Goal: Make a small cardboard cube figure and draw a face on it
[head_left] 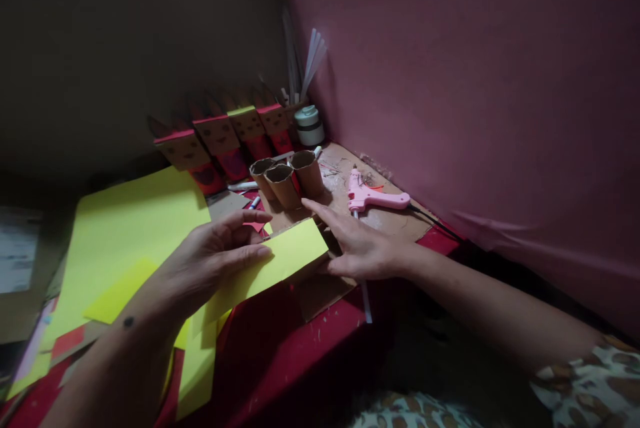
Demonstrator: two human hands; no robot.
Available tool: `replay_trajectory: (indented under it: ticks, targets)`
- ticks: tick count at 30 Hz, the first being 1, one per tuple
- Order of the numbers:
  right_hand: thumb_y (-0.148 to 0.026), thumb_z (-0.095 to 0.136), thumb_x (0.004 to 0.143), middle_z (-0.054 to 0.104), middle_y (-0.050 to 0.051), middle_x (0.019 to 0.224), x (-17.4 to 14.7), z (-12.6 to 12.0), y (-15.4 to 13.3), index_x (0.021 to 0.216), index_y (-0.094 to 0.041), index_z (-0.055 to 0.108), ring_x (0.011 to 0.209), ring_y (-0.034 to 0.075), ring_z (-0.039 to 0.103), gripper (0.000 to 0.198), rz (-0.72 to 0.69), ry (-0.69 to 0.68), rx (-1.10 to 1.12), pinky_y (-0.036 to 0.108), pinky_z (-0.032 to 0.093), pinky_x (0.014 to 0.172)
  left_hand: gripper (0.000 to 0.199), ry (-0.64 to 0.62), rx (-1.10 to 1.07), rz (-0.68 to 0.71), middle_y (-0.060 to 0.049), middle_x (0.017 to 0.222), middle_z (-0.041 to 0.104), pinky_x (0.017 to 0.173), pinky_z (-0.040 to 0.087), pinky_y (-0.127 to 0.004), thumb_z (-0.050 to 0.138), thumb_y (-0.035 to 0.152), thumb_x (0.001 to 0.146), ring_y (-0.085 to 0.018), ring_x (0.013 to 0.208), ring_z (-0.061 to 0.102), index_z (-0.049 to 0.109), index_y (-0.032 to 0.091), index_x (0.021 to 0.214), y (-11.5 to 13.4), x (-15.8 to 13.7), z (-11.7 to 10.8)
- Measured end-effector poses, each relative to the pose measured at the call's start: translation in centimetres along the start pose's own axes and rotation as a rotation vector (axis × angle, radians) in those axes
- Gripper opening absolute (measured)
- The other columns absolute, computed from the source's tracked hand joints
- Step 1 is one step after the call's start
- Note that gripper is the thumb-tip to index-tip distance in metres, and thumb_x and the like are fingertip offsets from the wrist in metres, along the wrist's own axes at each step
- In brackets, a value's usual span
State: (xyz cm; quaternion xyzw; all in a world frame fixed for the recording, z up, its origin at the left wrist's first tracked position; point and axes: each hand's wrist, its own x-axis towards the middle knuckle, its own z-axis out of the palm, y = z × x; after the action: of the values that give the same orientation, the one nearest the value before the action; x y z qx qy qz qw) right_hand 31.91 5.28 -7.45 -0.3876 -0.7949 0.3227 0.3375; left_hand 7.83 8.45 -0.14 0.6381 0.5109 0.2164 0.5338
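My left hand [220, 245] pinches a yellow paper strip [285, 251] between thumb and fingers. Brown cardboard edges show along the strip, and its lower end hangs toward the table's front. At the strip's right end is my right hand [363, 241], index finger stretched out and thumb apart; whether it touches the strip I cannot tell. Just beyond the hands stand three brown cardboard tubes [283, 187], upright and open at the top. A pink glue gun [377, 197] lies right of them, its cord running off to the right.
Several cardboard figures [217, 135] with drawn faces line the back. A lidded pale jar [309, 127] and white sticks [314, 61] stand in the corner. Large yellow paper [135, 215] covers the left of the red table [300, 355]. A pink wall [475, 81] borders the right.
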Motion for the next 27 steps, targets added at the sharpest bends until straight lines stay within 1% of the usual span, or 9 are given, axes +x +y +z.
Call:
replay_trajectory:
  ticks: [3, 6, 9, 11, 14, 18, 20, 24, 27]
  targets:
    - [-0.02, 0.075, 0.075, 0.042, 0.027, 0.152, -0.2, -0.1, 0.1, 0.16, -0.008, 0.016, 0.139, 0.037, 0.045, 0.104, -0.041, 0.008, -0.029, 0.056, 0.041, 0.113, 0.053, 0.011, 0.011, 0.005, 0.003, 0.076, 0.071, 0.062, 0.048, -0.025, 0.084, 0.034, 0.069, -0.015, 0.069, 0.064, 0.061, 0.021, 0.115, -0.1, 0.1, -0.1]
    - [-0.03, 0.082, 0.075, 0.043, 0.023, 0.146, -0.6, -0.3, -0.2, 0.157, -0.014, 0.028, 0.138, 0.035, 0.043, 0.099, -0.166, 0.104, -0.025, 0.058, 0.041, 0.113, 0.052, 0.007, 0.04, 0.027, 0.003, 0.076, 0.069, 0.061, 0.047, -0.024, 0.083, 0.034, 0.07, -0.014, 0.068, 0.063, 0.061, 0.021, 0.115, -0.2, 0.2, -0.2]
    - [-0.028, 0.079, 0.081, 0.045, 0.018, 0.139, -1.1, -0.3, -0.7, 0.14, -0.018, 0.051, 0.138, 0.031, 0.042, 0.067, -0.293, 0.235, -0.045, 0.055, 0.041, 0.113, 0.051, 0.008, 0.08, 0.052, 0.005, 0.069, 0.064, 0.055, 0.043, -0.022, 0.081, 0.037, 0.07, -0.012, 0.061, 0.057, 0.061, 0.02, 0.114, -0.4, 0.2, -0.2]
    - [-0.021, 0.075, 0.083, 0.049, 0.016, 0.133, -1.3, -0.2, -0.9, 0.119, -0.018, 0.063, 0.133, 0.03, 0.046, 0.038, -0.333, 0.279, -0.085, 0.053, 0.043, 0.111, 0.053, 0.019, 0.094, 0.054, 0.006, 0.067, 0.061, 0.052, 0.04, -0.022, 0.081, 0.038, 0.069, -0.011, 0.059, 0.054, 0.061, 0.019, 0.114, -0.4, 0.1, -0.1]
    - [-0.012, 0.071, 0.084, 0.056, 0.012, 0.122, -1.5, 0.1, -1.1, 0.092, -0.02, 0.067, 0.121, 0.027, 0.054, 0.012, -0.362, 0.314, -0.121, 0.051, 0.048, 0.104, 0.052, 0.023, 0.109, 0.067, 0.006, 0.069, 0.059, 0.05, 0.038, -0.021, 0.08, 0.037, 0.071, -0.011, 0.058, 0.052, 0.059, 0.018, 0.115, -0.4, 0.0, 0.2]
    - [-0.007, 0.068, 0.084, 0.058, 0.01, 0.116, -1.5, 0.4, -1.0, 0.086, -0.021, 0.067, 0.112, 0.025, 0.06, 0.014, -0.376, 0.352, -0.101, 0.048, 0.054, 0.096, 0.049, 0.02, 0.108, 0.098, 0.003, 0.072, 0.06, 0.053, 0.041, -0.024, 0.077, 0.039, 0.074, -0.013, 0.062, 0.054, 0.059, 0.018, 0.113, -0.6, 0.1, 0.3]
    - [-0.006, 0.068, 0.083, 0.059, 0.01, 0.115, -1.6, 0.5, -1.0, 0.086, -0.021, 0.068, 0.112, 0.025, 0.061, 0.015, -0.377, 0.36, -0.092, 0.048, 0.055, 0.094, 0.043, 0.077, 0.187, 0.153, 0.001, 0.076, 0.063, 0.06, 0.045, -0.028, 0.076, 0.04, 0.075, -0.016, 0.068, 0.058, 0.061, 0.019, 0.11, -0.6, 0.0, 0.2]
    - [-0.006, 0.068, 0.084, 0.06, 0.011, 0.115, -1.7, 0.7, -0.9, 0.088, -0.021, 0.068, 0.111, 0.025, 0.063, 0.015, -0.385, 0.386, -0.093, 0.047, 0.057, 0.092, 0.03, 0.34, 0.536, 0.364, -0.006, 0.097, 0.067, 0.072, 0.049, -0.032, 0.071, 0.043, 0.084, -0.022, 0.089, 0.062, 0.066, 0.02, 0.103, -0.5, -1.3, 0.3]
    - [-0.007, 0.068, 0.085, 0.061, 0.012, 0.114, -1.8, 0.8, -0.8, 0.088, -0.02, 0.068, 0.11, 0.026, 0.064, 0.013, -0.42, 0.409, -0.107, 0.049, 0.057, 0.091, 0.026, 0.342, 0.619, 0.542, -0.005, 0.105, 0.066, 0.077, 0.052, -0.032, 0.066, 0.043, 0.091, -0.021, 0.094, 0.063, 0.067, 0.024, 0.109, -1.1, -2.6, 1.1]
